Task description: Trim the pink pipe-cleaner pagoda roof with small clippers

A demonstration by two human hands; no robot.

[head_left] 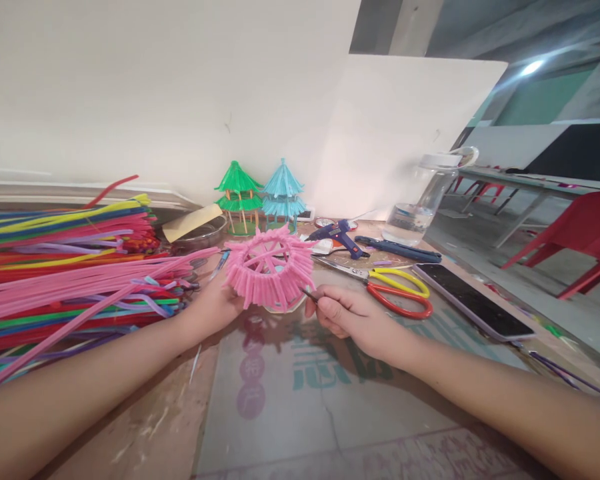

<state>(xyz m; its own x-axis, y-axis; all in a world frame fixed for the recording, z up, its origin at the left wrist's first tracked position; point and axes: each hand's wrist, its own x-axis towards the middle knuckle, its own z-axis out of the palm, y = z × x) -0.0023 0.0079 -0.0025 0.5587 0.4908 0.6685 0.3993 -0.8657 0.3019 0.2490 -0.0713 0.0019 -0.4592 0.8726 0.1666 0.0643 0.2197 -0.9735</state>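
My left hand [215,301] is closed on the near left side of a pink pipe-cleaner pavilion roof [286,285], its fingers partly hidden under the fringe. Short fuzzy strips hang all round a ring, and spokes cross its open middle. A pale base shows just below the fringe. In my right hand [345,313], thumb and fingers pinch a thin dark tool [309,294], whose tip points at the roof's right edge; its kind cannot be made out. Behind the roof stand a green pavilion model [237,200] and a light blue pavilion model [283,197].
Bundles of coloured pipe cleaners [80,287] fill the left side. To the right lie a blue glue gun [341,237], scissors [400,287] with yellow and red handles, dark blue pliers-like handles [400,250] and a phone [473,300]. A water bottle [420,200] stands behind.
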